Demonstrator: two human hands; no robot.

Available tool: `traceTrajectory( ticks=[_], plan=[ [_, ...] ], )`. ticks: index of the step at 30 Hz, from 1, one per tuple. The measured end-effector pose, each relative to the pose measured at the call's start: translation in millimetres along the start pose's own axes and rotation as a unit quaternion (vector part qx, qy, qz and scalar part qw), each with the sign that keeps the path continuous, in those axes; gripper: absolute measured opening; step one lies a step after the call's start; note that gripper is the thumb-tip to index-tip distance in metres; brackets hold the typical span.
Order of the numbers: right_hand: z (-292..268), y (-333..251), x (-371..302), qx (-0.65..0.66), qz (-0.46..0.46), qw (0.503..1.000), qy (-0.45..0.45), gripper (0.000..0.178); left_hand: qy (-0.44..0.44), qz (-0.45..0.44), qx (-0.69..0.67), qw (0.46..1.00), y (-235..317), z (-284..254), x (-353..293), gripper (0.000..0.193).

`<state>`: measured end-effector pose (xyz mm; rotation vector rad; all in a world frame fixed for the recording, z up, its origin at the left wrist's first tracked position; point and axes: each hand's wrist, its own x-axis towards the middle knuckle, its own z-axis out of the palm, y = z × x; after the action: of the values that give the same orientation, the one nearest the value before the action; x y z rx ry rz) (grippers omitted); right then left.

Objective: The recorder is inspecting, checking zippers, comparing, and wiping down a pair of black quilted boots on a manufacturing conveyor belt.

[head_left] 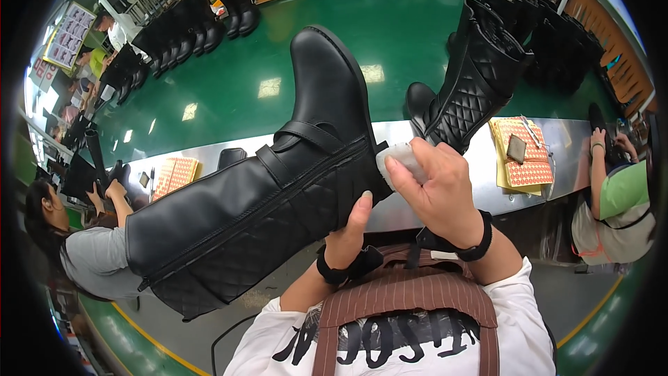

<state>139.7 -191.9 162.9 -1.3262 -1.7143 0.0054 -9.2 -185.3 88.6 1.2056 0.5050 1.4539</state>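
A tall black boot [264, 195] lies on its side in front of me, toe pointing away, with a long side zipper, ankle straps and a quilted shaft panel. My left hand [350, 230] grips it from below near the heel, thumb showing on the near side. Pinched in my right hand [438, 177] is a white pad or block [403, 161], held against or right beside the boot's heel; exact contact is hard to tell. A second quilted black boot [470, 87] stands tilted just beyond my right hand.
Across the green table [229, 83] stand rows of black boots [188, 28]. Along the metal edge lie sticker sheets [525, 153] with a small brown block [516, 148], and a dark case [232, 158]. Co-workers sit close at left [97, 251] and right [619, 202].
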Motion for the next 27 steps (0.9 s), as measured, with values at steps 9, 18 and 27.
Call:
traceTrajectory(
  ticks=[9,18,27],
  plan=[
    [-0.4,-0.6,0.7,-0.040,-0.036,0.998,-0.015,0.023,-0.014,-0.004,0.058,0.998,0.3,-2.0,-0.8,0.042],
    [-5.6,3.1,6.5,-0.025,-0.050,0.996,-0.066,0.022,0.011,0.014,0.166,0.986,-4.3,-6.2,-4.2,0.041],
    [-0.9,2.8,6.7,-0.017,-0.031,0.997,-0.065,0.021,0.022,0.037,0.205,0.978,-1.1,-3.7,-3.7,0.043]
  ],
)
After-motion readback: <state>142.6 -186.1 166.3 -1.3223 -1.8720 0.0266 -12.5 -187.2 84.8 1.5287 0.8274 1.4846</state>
